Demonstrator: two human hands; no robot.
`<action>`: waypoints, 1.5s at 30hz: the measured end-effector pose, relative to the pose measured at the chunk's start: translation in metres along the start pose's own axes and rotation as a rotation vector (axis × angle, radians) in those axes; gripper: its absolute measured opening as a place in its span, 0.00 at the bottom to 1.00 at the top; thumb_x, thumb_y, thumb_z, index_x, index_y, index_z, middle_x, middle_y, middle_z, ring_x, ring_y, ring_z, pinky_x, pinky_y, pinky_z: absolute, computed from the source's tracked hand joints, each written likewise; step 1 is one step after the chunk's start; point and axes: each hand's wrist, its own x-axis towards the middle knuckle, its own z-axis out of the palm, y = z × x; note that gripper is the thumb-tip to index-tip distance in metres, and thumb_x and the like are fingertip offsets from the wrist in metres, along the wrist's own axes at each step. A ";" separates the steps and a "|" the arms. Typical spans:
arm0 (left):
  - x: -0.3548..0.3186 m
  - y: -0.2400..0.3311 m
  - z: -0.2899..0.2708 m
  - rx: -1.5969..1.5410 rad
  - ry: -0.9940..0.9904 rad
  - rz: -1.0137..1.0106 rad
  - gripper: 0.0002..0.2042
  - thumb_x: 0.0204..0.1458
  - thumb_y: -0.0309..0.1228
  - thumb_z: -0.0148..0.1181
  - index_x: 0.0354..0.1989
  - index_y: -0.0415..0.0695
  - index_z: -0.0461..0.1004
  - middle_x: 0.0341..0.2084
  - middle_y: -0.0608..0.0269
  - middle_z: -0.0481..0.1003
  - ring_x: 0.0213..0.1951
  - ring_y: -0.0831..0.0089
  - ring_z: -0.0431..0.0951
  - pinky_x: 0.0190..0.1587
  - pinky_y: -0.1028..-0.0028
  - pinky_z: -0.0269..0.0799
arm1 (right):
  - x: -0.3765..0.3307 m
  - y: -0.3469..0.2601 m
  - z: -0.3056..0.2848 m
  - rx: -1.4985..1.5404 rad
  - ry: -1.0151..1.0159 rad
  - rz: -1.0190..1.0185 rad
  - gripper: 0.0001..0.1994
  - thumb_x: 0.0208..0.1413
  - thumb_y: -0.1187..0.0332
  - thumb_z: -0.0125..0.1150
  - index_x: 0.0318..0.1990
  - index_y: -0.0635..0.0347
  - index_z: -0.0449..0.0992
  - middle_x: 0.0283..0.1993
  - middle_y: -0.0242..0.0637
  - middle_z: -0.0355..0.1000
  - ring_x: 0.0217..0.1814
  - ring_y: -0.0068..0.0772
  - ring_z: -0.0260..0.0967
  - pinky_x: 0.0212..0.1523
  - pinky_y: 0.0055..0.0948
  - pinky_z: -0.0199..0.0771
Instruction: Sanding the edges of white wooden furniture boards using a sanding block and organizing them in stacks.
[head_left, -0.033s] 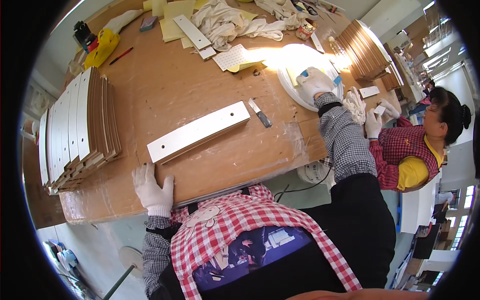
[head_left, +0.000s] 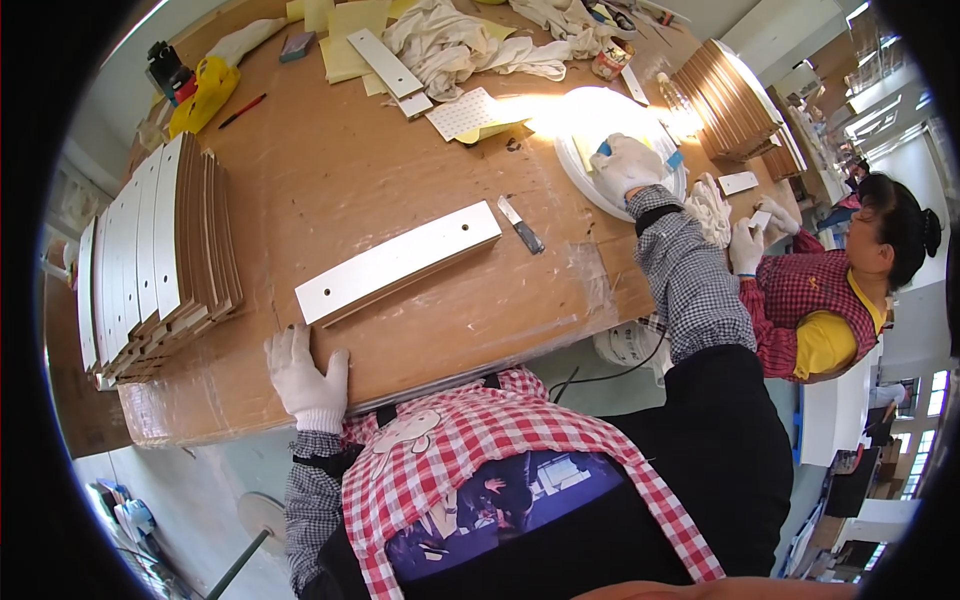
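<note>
My left hand (head_left: 306, 378), in a white knit glove, lies flat at the table's near edge with its fingers spread. Just beyond its fingertips is the end of a long white board (head_left: 400, 262) with a hole near each end and brown edges. A putty knife (head_left: 521, 227) with a dark handle lies off the board's right end. At the right, my gloved right hand (head_left: 630, 165) is closed over a round white lid or shallow tray (head_left: 580, 192). A bit of blue shows at its fingers; the glove hides most of what it grips.
Stacks of similar boards stand at the left (head_left: 160, 245) and far right (head_left: 722, 105). White rags (head_left: 440, 50), yellow sheets (head_left: 350, 45) and a yellow bag (head_left: 205, 95) lie along the back. A co-worker (head_left: 820, 290) in gloves handles a small white piece close to my right arm.
</note>
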 end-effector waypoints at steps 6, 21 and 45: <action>0.001 -0.007 0.003 -0.019 -0.040 -0.038 0.32 0.35 0.36 0.70 0.52 0.35 0.71 0.51 0.44 0.71 0.58 0.45 0.65 0.65 0.53 0.56 | -0.006 0.026 -0.003 0.167 0.393 0.024 0.15 0.54 0.56 0.58 0.42 0.56 0.75 0.36 0.44 0.76 0.41 0.44 0.75 0.44 0.38 0.73; 0.076 -0.008 0.003 -0.500 -0.186 0.029 0.37 0.24 0.36 0.74 0.49 0.36 0.70 0.40 0.48 0.73 0.46 0.51 0.73 0.52 0.59 0.69 | -0.113 -0.067 0.024 2.175 -0.404 -0.061 0.21 0.61 0.48 0.55 0.55 0.49 0.70 0.28 0.29 0.66 0.26 0.27 0.63 0.26 0.32 0.66; 0.069 -0.043 0.020 -0.547 -0.278 0.061 0.32 0.33 0.33 0.76 0.52 0.42 0.73 0.52 0.48 0.73 0.62 0.49 0.64 0.67 0.60 0.56 | -0.152 -0.261 0.059 2.694 -1.240 0.063 0.24 0.64 0.57 0.51 0.56 0.71 0.64 0.54 0.62 0.68 0.59 0.62 0.66 0.63 0.60 0.64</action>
